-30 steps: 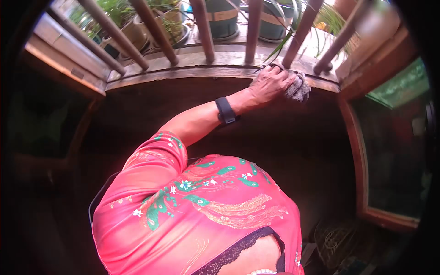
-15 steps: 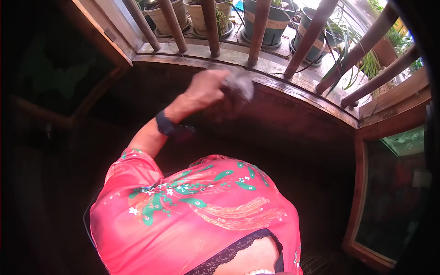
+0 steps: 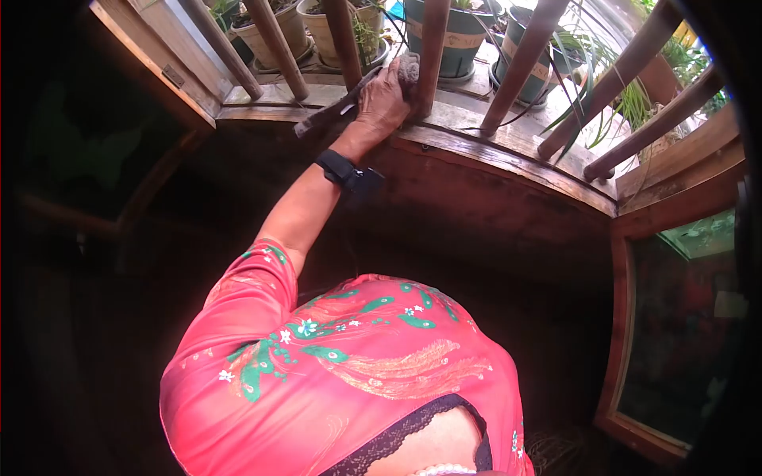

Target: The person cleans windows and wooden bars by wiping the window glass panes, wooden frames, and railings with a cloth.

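My left hand [image 3: 382, 101], with a dark band on its wrist, is closed on a grey cloth [image 3: 408, 68]. Part of the cloth bunches above the fingers, and a darker length of it trails to the left over the edge of the wooden sill [image 3: 468, 143]. The hand rests at the sill, just left of an upright wooden bar [image 3: 431, 59]. My right hand is out of view.
Behind the bars stand potted plants, among them a green pot [image 3: 456, 36] and a pale pot [image 3: 274, 36]. Thin leaves hang between the bars on the right. An open window frame [image 3: 625, 317] stands at the right, and a wooden frame [image 3: 159, 59] at the left.
The view has turned, and the bars slant more. My left hand has gone left along the sill with the cloth, came off the edge midway, and is now back up against the bars.
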`<state>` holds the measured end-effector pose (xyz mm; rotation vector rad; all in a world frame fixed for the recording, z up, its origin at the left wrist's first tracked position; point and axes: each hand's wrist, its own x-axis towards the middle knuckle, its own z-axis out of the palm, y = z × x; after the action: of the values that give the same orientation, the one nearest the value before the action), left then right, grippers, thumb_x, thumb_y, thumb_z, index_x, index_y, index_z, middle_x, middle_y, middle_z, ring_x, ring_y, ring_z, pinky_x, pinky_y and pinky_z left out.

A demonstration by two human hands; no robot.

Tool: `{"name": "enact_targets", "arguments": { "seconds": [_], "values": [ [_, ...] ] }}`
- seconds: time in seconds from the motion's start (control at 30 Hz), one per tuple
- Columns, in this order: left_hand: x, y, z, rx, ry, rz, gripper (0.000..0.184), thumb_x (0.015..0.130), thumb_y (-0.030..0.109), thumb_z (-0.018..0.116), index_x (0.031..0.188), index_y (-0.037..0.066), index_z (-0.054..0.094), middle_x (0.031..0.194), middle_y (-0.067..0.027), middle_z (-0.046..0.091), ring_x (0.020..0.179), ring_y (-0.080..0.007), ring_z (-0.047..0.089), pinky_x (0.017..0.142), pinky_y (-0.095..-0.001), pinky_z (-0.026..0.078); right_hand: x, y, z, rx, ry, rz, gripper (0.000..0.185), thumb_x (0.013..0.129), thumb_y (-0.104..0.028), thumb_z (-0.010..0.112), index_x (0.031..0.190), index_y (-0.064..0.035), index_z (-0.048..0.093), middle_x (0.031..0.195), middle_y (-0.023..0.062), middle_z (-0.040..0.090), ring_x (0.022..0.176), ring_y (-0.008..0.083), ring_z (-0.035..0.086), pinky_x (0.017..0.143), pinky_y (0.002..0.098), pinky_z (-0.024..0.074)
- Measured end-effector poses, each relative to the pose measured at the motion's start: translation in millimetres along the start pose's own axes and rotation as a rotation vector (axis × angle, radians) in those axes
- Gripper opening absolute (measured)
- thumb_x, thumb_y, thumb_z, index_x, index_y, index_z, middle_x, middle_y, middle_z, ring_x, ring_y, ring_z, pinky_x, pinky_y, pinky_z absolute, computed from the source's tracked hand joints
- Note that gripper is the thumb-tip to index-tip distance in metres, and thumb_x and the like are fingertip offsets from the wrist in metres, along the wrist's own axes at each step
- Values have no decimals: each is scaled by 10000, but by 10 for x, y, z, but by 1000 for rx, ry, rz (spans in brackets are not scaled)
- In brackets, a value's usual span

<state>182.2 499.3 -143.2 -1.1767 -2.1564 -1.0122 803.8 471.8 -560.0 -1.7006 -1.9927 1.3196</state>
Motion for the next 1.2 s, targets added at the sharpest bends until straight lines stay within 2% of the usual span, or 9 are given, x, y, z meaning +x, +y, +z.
{"name": "enact_targets", "arguments": {
  "seconds": [0.2, 0.33, 0.53, 0.6, 0.67, 0.73, 0.9, 1.0, 1.2],
  "values": [
    [-33, 79, -241, -68, -140, 22, 334, 833, 197, 604, 1108, 15, 554, 872, -231, 654, 829, -435, 631, 740, -500, 515, -18, -45, -41, 0, -25, 71, 209, 828, -62, 562, 1007, 22, 630, 835, 128, 664, 781, 204, 631, 727, 334, 512],
    [-156, 48, -376, 47, -148, 91, 310, 858, 211, 585, 1060, -25, 575, 809, -213, 658, 757, -404, 651, 698, -485, 523, -1, -72, -77, -6, -40, 86, 208, 829, -65, 563, 1005, 22, 632, 840, 130, 665, 789, 207, 632, 734, 335, 511],
    [-507, 122, -780, 123, -296, 154, 303, 776, 55, 607, 1074, 9, 579, 915, -229, 651, 874, -416, 629, 767, -481, 502, 72, -101, -104, -14, -62, 87, 207, 829, -70, 564, 1002, 21, 634, 847, 133, 667, 802, 210, 633, 744, 336, 510],
    [-671, 122, -928, 125, -217, 310, 438, 694, -23, 640, 1123, -10, 554, 879, -190, 640, 843, -385, 627, 758, -455, 510, 96, -115, -102, -16, -70, 86, 207, 829, -71, 565, 1001, 21, 635, 850, 134, 667, 806, 211, 633, 748, 337, 510],
    [-808, 155, -1036, 81, -228, 297, 460, 700, 8, 645, 1151, 6, 553, 896, -200, 646, 851, -406, 626, 762, -475, 510, 127, -111, -112, -23, -81, 84, 207, 829, -73, 565, 1000, 20, 636, 852, 135, 668, 810, 212, 634, 752, 337, 510],
    [-944, 242, -1086, -215, -489, 60, 468, 704, 51, 661, 1159, 30, 554, 940, -209, 656, 882, -419, 629, 771, -478, 514, 159, -109, -124, -34, -88, 83, 206, 830, -74, 566, 999, 20, 636, 855, 136, 668, 814, 213, 634, 755, 338, 510],
    [-800, 601, -937, -414, -310, -16, 525, 752, 182, 710, 1219, 53, 507, 967, -250, 649, 916, -428, 626, 759, -495, 515, 181, -162, -164, -48, -96, 89, 206, 830, -78, 567, 996, 19, 638, 861, 138, 670, 824, 216, 636, 764, 339, 509],
    [-453, 825, -676, -285, 116, 186, 679, 719, 142, 722, 1331, 101, 430, 1069, -224, 622, 879, -436, 632, 702, -498, 531, 136, -162, -192, -50, -89, 105, 205, 830, -80, 568, 995, 19, 640, 864, 139, 671, 830, 218, 636, 769, 340, 509],
    [-107, 969, 129, 62, -53, 330, 503, 807, 57, 581, 1299, 131, 504, 1034, -135, 578, 749, -326, 658, 626, -432, 553, -12, -113, -185, -22, -56, 157, 205, 830, -84, 569, 992, 18, 642, 871, 142, 672, 840, 220, 638, 778, 341, 508]
  ]
}}
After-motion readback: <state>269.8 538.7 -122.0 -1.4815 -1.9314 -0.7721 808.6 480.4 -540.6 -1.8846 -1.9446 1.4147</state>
